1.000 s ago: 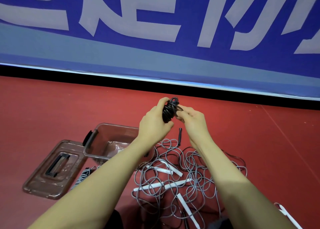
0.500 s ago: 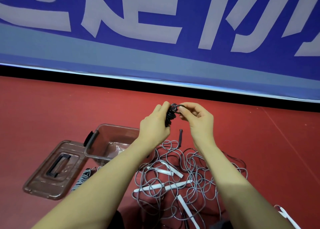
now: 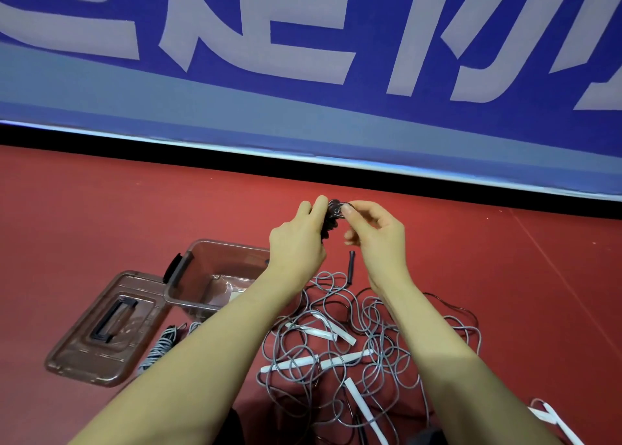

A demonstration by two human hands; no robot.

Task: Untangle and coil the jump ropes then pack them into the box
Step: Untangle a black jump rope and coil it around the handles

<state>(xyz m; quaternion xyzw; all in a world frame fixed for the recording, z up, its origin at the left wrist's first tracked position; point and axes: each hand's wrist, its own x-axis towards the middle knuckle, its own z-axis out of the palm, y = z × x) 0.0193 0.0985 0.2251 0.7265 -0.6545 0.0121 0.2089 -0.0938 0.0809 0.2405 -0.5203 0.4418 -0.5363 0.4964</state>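
A red floor [image 3: 101,209] runs back to a black strip [image 3: 134,148], above which stands a blue banner [image 3: 370,84] with large pale lettering.

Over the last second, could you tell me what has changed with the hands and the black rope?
The right hand shifted its pinch to the top of the black rope coil, winding its end loop. The left hand still grips the coil. The box, lid and grey tangle stayed put.

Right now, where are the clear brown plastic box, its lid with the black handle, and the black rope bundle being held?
clear brown plastic box [image 3: 188,278]: head view, left wall.
lid with the black handle [image 3: 72,357]: head view, flat top.
black rope bundle [image 3: 331,217]: head view, coil between the hands.
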